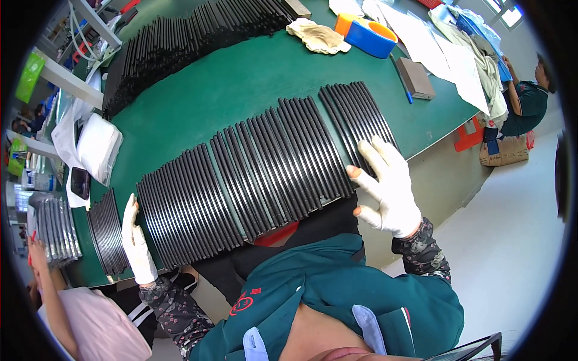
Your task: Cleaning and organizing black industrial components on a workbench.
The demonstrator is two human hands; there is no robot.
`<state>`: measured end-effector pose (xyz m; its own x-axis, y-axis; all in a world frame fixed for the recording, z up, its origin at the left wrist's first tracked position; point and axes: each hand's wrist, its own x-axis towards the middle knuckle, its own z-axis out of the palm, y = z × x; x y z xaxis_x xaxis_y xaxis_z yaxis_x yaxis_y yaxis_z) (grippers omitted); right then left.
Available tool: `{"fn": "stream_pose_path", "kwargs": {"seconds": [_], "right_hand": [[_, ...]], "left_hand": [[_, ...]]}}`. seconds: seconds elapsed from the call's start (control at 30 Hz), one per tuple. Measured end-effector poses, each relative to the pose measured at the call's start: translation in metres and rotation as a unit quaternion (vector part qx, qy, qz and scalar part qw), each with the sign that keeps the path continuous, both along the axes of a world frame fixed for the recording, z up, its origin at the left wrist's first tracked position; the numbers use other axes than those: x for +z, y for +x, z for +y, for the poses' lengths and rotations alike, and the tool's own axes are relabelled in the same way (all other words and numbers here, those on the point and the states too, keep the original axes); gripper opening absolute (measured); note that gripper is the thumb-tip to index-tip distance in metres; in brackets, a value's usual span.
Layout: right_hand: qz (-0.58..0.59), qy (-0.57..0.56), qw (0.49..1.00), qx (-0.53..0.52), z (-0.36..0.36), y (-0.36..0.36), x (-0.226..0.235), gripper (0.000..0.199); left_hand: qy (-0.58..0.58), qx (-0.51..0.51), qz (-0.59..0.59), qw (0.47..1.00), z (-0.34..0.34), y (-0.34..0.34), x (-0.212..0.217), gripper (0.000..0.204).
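Thin black rods lie side by side in a long row along the near edge of the green table, with narrow gaps splitting it into groups. My left hand, in a white glove, stands on edge with straight fingers at the left end of the row. A smaller group of rods lies just left of it. My right hand, in a white glove with bare thumb and finger tips, spreads its fingers over the near ends of the rightmost group. Neither hand grips a rod.
Across the green table lies a big pile of black rods. A blue and orange tape roll, a crumpled cloth, a brown block and a blue pen lie far right. A phone is at left; co-workers sit both sides.
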<state>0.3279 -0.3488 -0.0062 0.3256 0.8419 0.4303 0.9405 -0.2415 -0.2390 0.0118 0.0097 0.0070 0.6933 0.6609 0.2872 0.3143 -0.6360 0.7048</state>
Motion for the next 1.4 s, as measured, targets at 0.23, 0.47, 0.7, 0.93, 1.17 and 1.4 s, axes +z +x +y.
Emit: {"fn": "stream_pose_path", "kwargs": {"seconds": [0.23, 0.47, 0.7, 0.93, 1.17, 1.4], "right_hand": [[-0.004, -0.013, 1.0, 0.018, 0.003, -0.001, -0.001, 0.063], [0.006, -0.019, 0.999, 0.032, 0.011, -0.008, 0.003, 0.063], [-0.01, -0.028, 0.999, 0.042, 0.012, -0.006, 0.003, 0.062], [-0.003, -0.046, 0.997, 0.06, 0.021, -0.014, 0.006, 0.063], [-0.003, -0.008, 0.999, 0.049, 0.023, -0.012, 0.008, 0.062], [-0.029, -0.052, 0.995, 0.083, 0.034, -0.017, 0.009, 0.062]], "left_hand": [[0.011, 0.012, 0.016, 1.0, 0.006, -0.002, -0.007, 0.041], [0.002, 0.008, -0.001, 1.0, 0.006, -0.003, -0.008, 0.041], [-0.001, 0.017, -0.014, 1.0, 0.003, -0.002, -0.009, 0.038], [0.003, -0.006, -0.028, 1.0, 0.006, -0.001, -0.012, 0.038], [0.014, -0.002, -0.013, 1.0, 0.007, -0.004, -0.012, 0.039], [0.008, -0.001, -0.016, 1.0, 0.004, -0.001, -0.009, 0.039]]}}
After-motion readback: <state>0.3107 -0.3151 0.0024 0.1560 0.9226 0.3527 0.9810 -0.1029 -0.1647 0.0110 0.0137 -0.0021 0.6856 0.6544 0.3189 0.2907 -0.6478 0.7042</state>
